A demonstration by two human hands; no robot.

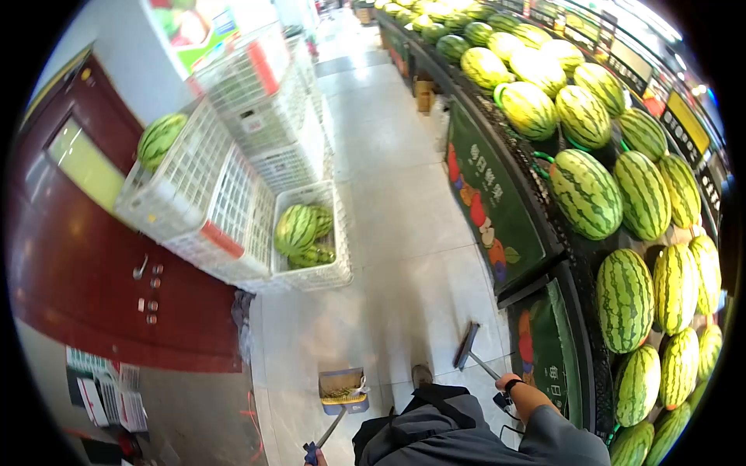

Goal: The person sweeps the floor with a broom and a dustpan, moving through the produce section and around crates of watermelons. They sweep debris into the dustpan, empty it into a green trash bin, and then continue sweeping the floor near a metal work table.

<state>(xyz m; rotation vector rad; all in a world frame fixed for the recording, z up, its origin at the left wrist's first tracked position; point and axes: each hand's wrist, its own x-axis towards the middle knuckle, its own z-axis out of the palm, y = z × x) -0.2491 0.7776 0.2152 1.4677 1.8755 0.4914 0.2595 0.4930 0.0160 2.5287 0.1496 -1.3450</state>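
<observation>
At the bottom edge, my left hand is closed around the handle of a long-handled dustpan; only part of the hand shows. The dustpan rests on the floor ahead of it, with some debris and a light scrap inside. On the other side, my right hand grips the pole of a broom, just beyond a black wristband. The broom's narrow dark head is on the floor near the display stand, apart from the dustpan.
A long display stand piled with watermelons runs along the right. Stacked white crates stand on the left, and a low crate holds watermelons. A dark red door is at far left. Tiled floor stretches between.
</observation>
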